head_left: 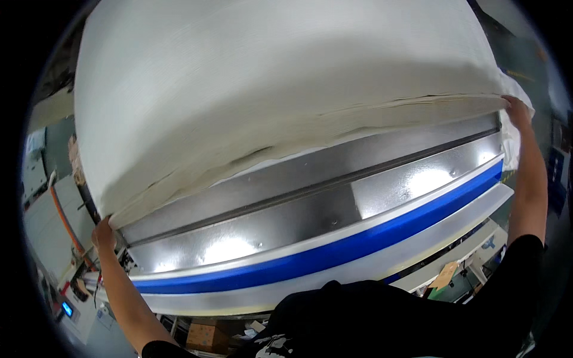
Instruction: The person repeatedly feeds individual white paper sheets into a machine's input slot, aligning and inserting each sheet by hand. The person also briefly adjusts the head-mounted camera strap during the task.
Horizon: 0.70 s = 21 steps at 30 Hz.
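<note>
A wide stack of white cloth layers (286, 71) spreads over the machine bed and fills the far part of the view. Its near edge shows many thin plies, with a few small gaps between them. At the left corner of that edge, my left hand (103, 234) is closed on the cloth. My right hand (518, 112) grips the right corner, where loose cloth hangs down beside it. Both arms are stretched wide. Some fingertips are hidden by the cloth. Between the stack and my body lies a shiny metal plate (310, 212).
A blue strip (334, 244) and a pale front rail (358, 268) run along the machine's near edge. An orange hose (67, 218) and a small lit screen (67, 308) are at left. Below sit a cardboard box (206, 337) and a white shelf frame (447, 259).
</note>
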### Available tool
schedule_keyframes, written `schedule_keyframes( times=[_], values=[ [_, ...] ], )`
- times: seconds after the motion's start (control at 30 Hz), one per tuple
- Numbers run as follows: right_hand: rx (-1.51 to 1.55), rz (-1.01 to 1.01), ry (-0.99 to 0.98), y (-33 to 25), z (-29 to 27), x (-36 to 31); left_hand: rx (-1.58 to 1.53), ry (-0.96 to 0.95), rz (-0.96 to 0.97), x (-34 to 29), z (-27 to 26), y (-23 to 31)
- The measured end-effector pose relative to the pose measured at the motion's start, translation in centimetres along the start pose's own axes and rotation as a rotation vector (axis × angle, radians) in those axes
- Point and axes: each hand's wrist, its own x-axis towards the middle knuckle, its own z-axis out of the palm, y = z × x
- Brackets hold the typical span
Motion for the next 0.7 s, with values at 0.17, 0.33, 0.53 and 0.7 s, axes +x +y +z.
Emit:
schedule_keyframes(
  times=[0.17, 0.33, 0.53, 0.7],
  values=[
    [-0.005, -0.140, 0.096, 6.9, -0.8, -0.1, -0.084, -0.055, -0.075, -2.3, -4.6, -3.6],
    [-0.054, -0.273, -0.103, 13.8, 3.3, -4.6, -0.004, -0.204, 0.079, -9.0, -3.7, -5.6],
    [-0.242, -0.284, -0.347, 9.3, 6.4, -15.2, 0.182, -0.509, 0.308, -17.6, 4.0, 0.3],
    [-0.355, -0.224, -0.457, 4.6, 7.5, -21.0, 0.285, -0.726, 0.494, -20.8, 7.3, 5.5]
  ],
)
